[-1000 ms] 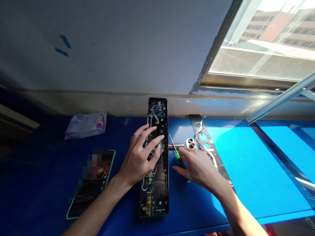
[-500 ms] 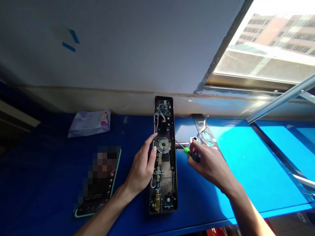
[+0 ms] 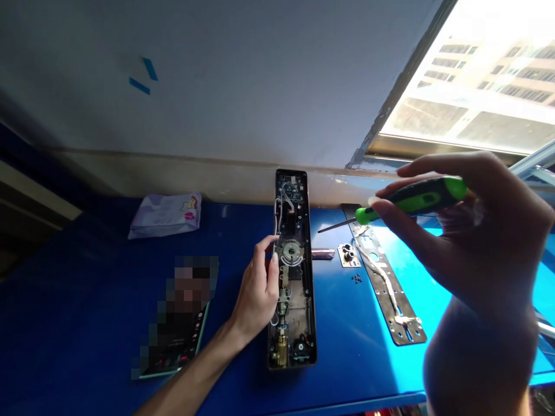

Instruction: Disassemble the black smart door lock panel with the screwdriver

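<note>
An opened electronic door lock body point(image 3: 299, 312) lies lengthwise on the blue table, its circuit board, wires and brass lock cylinder exposed. My left hand point(image 3: 258, 283) grips its left edge beside the round metal disc point(image 3: 291, 252), thumb and index finger at the rim. Raised at the right, my right hand point(image 3: 468, 231) holds a green and black screwdriver point(image 3: 411, 199) by the handle. The shaft slants down to the left, its tip in the air, apart from the lock body. A metal handle point(image 3: 323, 253) sticks out from the lock body's right side.
Right of the lock body lie a small square metal plate point(image 3: 348, 255), several black screws point(image 3: 356, 278) and a long dark backplate point(image 3: 390, 309) with a taped cable. A phone point(image 3: 177, 323) and a lilac packet point(image 3: 165, 215) are on the left. The wall stands behind.
My right hand has lifted the screwdriver up and to the right, away from beside the lock body. The small plate and screws now show. My left hand keeps its place on the lock body.
</note>
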A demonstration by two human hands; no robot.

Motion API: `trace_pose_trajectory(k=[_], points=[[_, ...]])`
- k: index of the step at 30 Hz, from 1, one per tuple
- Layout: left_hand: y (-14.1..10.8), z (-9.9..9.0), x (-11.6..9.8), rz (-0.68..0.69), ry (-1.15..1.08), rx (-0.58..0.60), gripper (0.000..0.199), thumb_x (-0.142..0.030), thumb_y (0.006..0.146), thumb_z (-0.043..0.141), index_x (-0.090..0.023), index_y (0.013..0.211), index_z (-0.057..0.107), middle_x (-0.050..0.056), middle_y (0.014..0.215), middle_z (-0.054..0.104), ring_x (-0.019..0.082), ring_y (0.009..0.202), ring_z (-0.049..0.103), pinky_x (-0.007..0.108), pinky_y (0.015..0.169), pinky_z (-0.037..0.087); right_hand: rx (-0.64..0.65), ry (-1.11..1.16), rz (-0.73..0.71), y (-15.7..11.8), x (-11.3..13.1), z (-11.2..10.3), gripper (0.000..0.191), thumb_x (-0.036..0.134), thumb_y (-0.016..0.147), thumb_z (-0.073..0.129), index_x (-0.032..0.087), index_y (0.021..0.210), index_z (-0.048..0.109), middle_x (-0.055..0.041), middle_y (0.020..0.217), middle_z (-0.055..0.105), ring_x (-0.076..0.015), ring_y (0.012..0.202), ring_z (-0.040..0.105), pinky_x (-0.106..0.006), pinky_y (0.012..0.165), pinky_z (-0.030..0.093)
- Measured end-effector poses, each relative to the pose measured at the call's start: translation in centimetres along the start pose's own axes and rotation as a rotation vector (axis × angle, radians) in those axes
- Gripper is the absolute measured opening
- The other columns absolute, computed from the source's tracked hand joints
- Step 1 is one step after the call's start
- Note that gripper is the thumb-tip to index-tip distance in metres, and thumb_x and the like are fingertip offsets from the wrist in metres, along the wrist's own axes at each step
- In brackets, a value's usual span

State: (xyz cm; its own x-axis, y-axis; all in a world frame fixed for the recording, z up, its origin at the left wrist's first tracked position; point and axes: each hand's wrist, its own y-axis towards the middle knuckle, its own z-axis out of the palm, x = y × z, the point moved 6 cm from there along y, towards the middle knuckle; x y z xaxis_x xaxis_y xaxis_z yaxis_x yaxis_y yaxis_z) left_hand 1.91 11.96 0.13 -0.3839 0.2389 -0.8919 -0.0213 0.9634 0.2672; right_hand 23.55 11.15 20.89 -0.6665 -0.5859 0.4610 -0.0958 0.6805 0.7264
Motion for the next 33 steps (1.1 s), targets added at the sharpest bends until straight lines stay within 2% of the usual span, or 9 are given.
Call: trace_pose_trajectory(k=[3,7,9,12,16,24,26,29,33], points=[[0.3,0.1,0.0,0.005,0.007,-0.012,0.033,-0.027,0.109,0.042,-0.024,0.142,0.048,0.009,0.128,0.071,0.021,0.106,0.073,0.037,0.095,0.056,0.076,0.004,-0.064,0.3,0.8,1.3,0.026,0.029,0.087,0.083,0.023,0.108,0.069,0.0001,0.089,0.077,-0.0165,0.075,0.076,-0.028,0.059,0.06],[0.7,0.2,-0.2,0.025,0.006,-0.005,0.033,-0.026,0.109,0.042,-0.024,0.141,0.048,0.009,0.127,0.072,0.02,0.108,0.073,0.033,0.093,0.056,0.183,0.026,-0.105,0.1,1.0,2.8,0.022,0.03,0.089,0.081,0.022,0.107,0.07,-0.0005,0.093,0.078,-0.015,0.078,0.076,-0.027,0.064,0.061],[0.8,0.3,-0.2,0.024,0.009,-0.009,0.033,-0.026,0.109,0.042,-0.024,0.141,0.049,0.008,0.124,0.073,0.02,0.107,0.073,0.033,0.092,0.057,0.241,0.047,-0.119,-0.1,1.1,3.4,0.019,0.027,0.092,0.078,0.022,0.107,0.069,-0.0004,0.094,0.077,-0.0144,0.079,0.075,-0.027,0.068,0.062],[1.1,0.4,-0.3,0.024,0.025,-0.018,0.032,-0.027,0.109,0.042,-0.024,0.139,0.05,0.008,0.122,0.074,0.02,0.105,0.074,0.034,0.092,0.057,0.297,0.07,-0.147,-0.2,1.3,3.9,0.017,0.021,0.091,0.076,0.02,0.107,0.068,0.0015,0.089,0.075,-0.0114,0.072,0.071,-0.026,0.066,0.06],[1.5,0.5,-0.4,0.002,0.028,0.001,0.031,-0.029,0.108,0.04,-0.024,0.137,0.052,0.009,0.128,0.072,0.023,0.113,0.072,0.038,0.1,0.055,0.352,0.09,-0.198,-0.2,1.9,4.2,0.022,0.01,0.088,0.07,0.018,0.108,0.067,0.0024,0.087,0.073,-0.01,0.07,0.068,-0.025,0.064,0.058],[-0.7,0.4,0.3,-0.188,-0.186,0.133,0.045,-0.033,0.105,0.047,-0.03,0.15,0.041,0.009,0.146,0.063,0.026,0.132,0.064,0.045,0.114,0.048,0.325,0.055,-0.211,-0.4,1.9,3.5,0.02,0.01,0.087,0.068,0.018,0.105,0.065,0.0035,0.084,0.072,-0.009,0.066,0.066,-0.024,0.062,0.057],[-1.4,0.5,0.2,-0.198,-0.247,0.19,0.053,-0.026,0.1,0.053,-0.03,0.151,0.038,0.009,0.149,0.06,0.025,0.128,0.065,0.043,0.112,0.05,0.307,0.033,-0.212,-0.5,1.8,3.3,0.018,0.012,0.088,0.069,0.019,0.103,0.065,0.0044,0.082,0.071,-0.0078,0.064,0.064,-0.023,0.06,0.055],[-1.9,0.2,0.0,-0.231,-0.284,0.207,0.054,-0.019,0.096,0.053,-0.029,0.147,0.041,0.01,0.151,0.058,0.024,0.125,0.067,0.041,0.108,0.053,0.282,0.026,-0.227,-0.6,1.9,3.2,0.016,0.014,0.088,0.07,0.019,0.101,0.064,0.0051,0.082,0.07,-0.0061,0.063,0.063,-0.02,0.058,0.054],[-1.9,0.1,-0.3,-0.267,-0.294,0.204,0.049,-0.021,0.095,0.054,-0.028,0.143,0.046,0.009,0.144,0.064,0.026,0.125,0.067,0.04,0.105,0.056,0.283,0.047,-0.223,-0.9,1.9,3.6,0.015,0.016,0.089,0.07,0.019,0.103,0.065,0.0045,0.084,0.072,-0.0065,0.065,0.065,-0.02,0.06,0.056]])
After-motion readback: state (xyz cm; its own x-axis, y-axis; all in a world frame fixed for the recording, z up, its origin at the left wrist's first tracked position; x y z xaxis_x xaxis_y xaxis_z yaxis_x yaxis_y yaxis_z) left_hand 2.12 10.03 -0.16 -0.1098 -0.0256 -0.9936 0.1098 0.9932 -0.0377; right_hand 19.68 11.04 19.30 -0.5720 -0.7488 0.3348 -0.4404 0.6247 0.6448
